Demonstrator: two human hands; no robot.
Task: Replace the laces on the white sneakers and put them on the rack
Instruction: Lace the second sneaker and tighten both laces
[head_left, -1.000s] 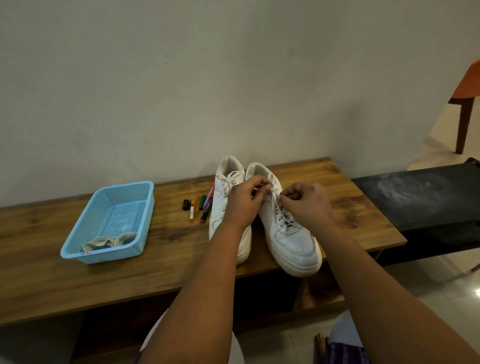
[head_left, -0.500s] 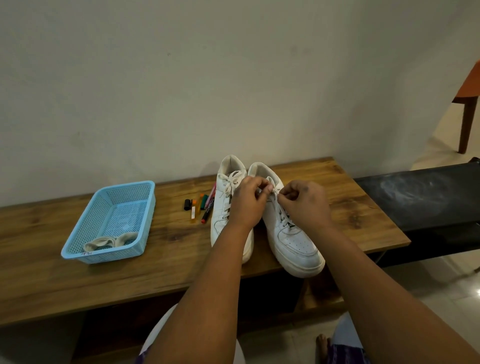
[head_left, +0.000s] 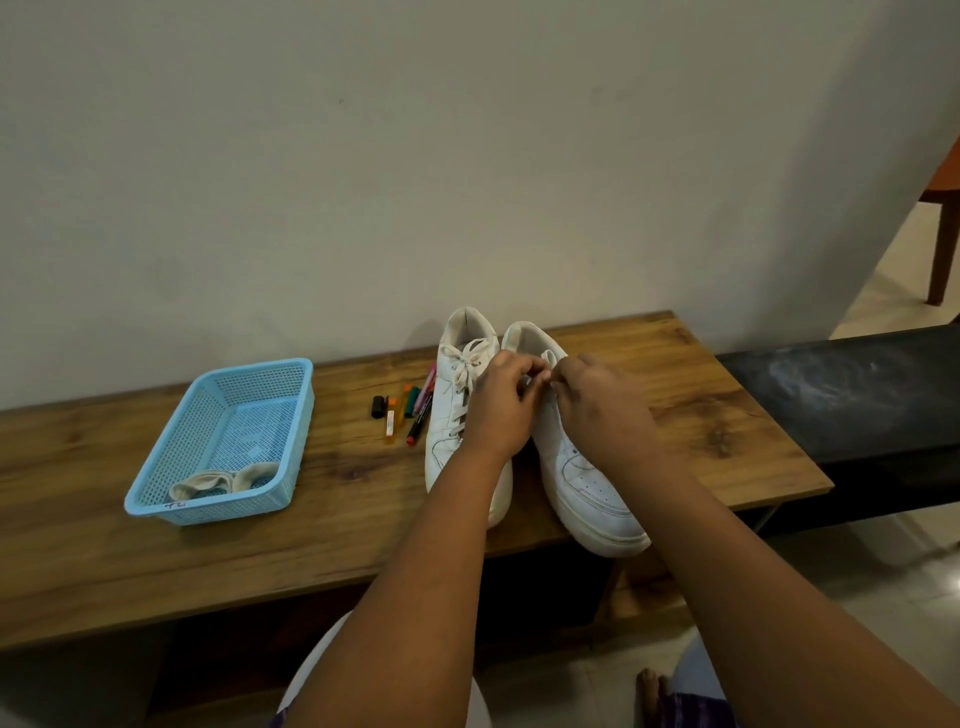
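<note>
Two white sneakers stand side by side on the wooden bench (head_left: 156, 545), toes toward me. The left sneaker (head_left: 452, 415) has its lace tied in a bow near the tongue. Over the tongue of the right sneaker (head_left: 587, 478) my left hand (head_left: 501, 405) and my right hand (head_left: 602, 405) meet, each pinching the white lace (head_left: 546, 357) at the top eyelets. My hands hide most of that lace. A pale rolled lace (head_left: 223, 480) lies in the blue basket (head_left: 171, 457).
Several markers (head_left: 410, 410) lie just left of the sneakers. A black bench (head_left: 857, 395) adjoins the wooden one on the right. A wooden chair leg (head_left: 943, 249) stands at the far right. The wall runs right behind the bench.
Both hands have drawn closer together at the top of the right sneaker's lacing, fingertips nearly touching. The sneakers, basket and markers have stayed put.
</note>
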